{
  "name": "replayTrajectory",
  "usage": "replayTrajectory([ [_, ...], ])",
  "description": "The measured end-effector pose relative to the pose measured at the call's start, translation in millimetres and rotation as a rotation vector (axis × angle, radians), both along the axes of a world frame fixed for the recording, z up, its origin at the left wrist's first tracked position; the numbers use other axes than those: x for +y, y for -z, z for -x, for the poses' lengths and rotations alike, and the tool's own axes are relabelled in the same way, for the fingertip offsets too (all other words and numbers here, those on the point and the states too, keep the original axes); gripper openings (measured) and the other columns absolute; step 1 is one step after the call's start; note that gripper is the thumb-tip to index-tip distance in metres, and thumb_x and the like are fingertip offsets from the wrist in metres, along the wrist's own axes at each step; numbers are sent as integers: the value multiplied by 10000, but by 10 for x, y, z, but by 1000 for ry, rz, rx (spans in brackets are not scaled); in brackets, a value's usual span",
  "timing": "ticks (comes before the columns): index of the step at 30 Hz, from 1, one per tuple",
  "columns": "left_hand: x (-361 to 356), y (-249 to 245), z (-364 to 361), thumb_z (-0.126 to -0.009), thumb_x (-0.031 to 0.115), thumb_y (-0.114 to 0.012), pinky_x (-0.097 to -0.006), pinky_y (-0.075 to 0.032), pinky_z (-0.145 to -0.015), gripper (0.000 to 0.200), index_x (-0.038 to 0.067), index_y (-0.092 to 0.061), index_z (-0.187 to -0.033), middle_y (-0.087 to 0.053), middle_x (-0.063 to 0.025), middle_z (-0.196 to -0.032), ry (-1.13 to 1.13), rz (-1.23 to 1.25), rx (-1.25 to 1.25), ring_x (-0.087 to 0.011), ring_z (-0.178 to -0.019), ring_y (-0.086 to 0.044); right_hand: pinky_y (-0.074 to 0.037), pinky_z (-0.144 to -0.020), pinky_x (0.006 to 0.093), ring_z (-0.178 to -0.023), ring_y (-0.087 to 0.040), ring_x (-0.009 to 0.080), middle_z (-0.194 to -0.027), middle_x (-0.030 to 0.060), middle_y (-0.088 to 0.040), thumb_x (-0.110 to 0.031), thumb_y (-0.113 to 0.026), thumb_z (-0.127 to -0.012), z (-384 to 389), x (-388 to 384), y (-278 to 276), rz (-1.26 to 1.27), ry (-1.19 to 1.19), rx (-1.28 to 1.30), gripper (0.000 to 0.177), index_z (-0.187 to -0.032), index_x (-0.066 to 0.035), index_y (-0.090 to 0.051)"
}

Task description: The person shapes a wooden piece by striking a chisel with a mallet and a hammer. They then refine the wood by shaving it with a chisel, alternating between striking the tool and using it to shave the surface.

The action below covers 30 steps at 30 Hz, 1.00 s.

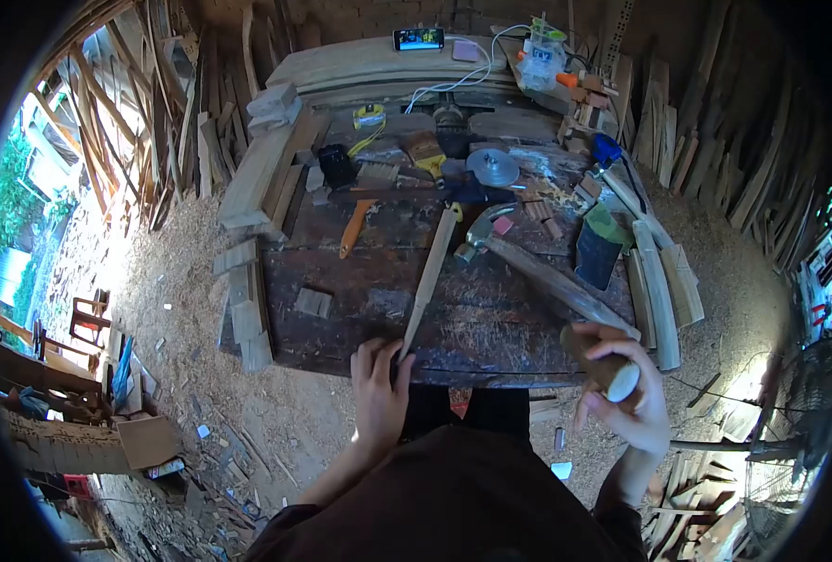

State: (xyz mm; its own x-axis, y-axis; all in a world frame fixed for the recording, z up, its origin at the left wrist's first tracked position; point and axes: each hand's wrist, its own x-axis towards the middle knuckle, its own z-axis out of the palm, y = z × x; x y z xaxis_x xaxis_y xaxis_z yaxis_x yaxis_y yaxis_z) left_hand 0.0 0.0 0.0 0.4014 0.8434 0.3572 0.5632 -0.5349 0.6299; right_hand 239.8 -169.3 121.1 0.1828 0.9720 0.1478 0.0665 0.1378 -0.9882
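My left hand (381, 389) is at the bench's front edge, thumb and fingers closed on the near end of a thin wooden strip (428, 281). The strip slants away over the bench, its far end among the tools. In my right hand (633, 389), raised at the front right corner, is a short round wooden piece (588, 357) with a pale end face turned towards me. A claw hammer (552, 274) lies between the two hands, its long wooden handle pointing towards the right one. Left of the strip lie an orange-handled tool (354, 229) and a small wooden block (314, 302).
The dark workbench (341, 339) carries a clear disc (493, 168), a brush (426, 155), a yellow tape measure (369, 116) and a green-and-black pouch (601, 245). A phone (418, 39) stands at the back. Boards (266, 187) line the left edge; sawdust covers the floor (177, 309).
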Motion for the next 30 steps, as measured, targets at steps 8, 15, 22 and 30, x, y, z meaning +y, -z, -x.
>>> replayTrajectory([
  [8,166,-422,240,-880,38,-613,-342,-486,-730,148,-24,-574,-1009,-592,-154,-961,45,18,-187,-297,-841,-613,-400,-932,374,-1110,-590,259,-1213,115,-622,-138,-807,-592,199,311,-208,-95,305,-831,440,-1000,-40,-673],
  [15,551,-986,268,-788,-68,-674,-250,-446,-690,184,-11,-620,-954,-603,-96,-936,281,-94,-393,-155,-755,-548,-429,-796,367,-668,-589,182,-1005,109,-695,-307,-792,-657,106,588,-476,-539,272,-1047,352,-814,-35,-633],
  [22,700,-1602,-159,-892,-91,-535,-230,-474,-772,209,-48,-604,-1085,-537,-98,-1106,737,62,-488,-128,-937,-580,-440,-670,306,-376,-404,91,-570,-5,-439,-533,-445,-932,338,1104,-918,-797,118,11,445,-793,-111,-442],
  [30,725,-1253,-448,-946,-1,-507,-246,-450,-766,213,-34,-609,-1130,-531,-82,-1084,808,106,-646,-115,-936,-538,-466,-569,302,-383,-469,93,-574,11,-514,-336,-557,-922,699,1449,-1339,-917,154,104,295,-824,-59,-540],
])
